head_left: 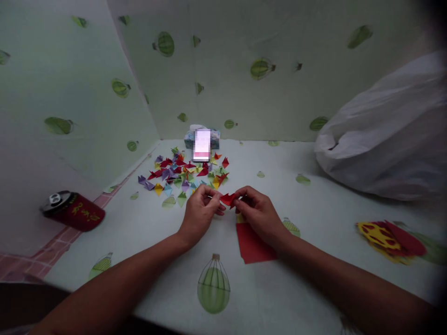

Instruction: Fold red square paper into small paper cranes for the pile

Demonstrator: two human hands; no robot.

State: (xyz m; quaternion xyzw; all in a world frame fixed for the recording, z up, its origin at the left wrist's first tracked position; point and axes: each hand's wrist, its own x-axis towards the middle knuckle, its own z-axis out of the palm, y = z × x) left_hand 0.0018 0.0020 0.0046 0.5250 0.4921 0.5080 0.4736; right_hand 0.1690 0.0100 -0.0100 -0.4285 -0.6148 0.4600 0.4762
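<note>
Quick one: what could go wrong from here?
1. The small red folded paper is pinched between the left hand and right hand; an uneven tug might tear or misshape it.
2. The left hand sits right by the loose folded paper pieces, so a sweep could scatter them.
3. The right hand is over the red sheet and might drag or crease it.

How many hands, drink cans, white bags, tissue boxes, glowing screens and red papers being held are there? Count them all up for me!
Left hand and right hand: 2
Red paper, held: 1
Drink can: 1
White bag: 1
Tissue box: 1
Glowing screen: 1
Total: 7
</note>
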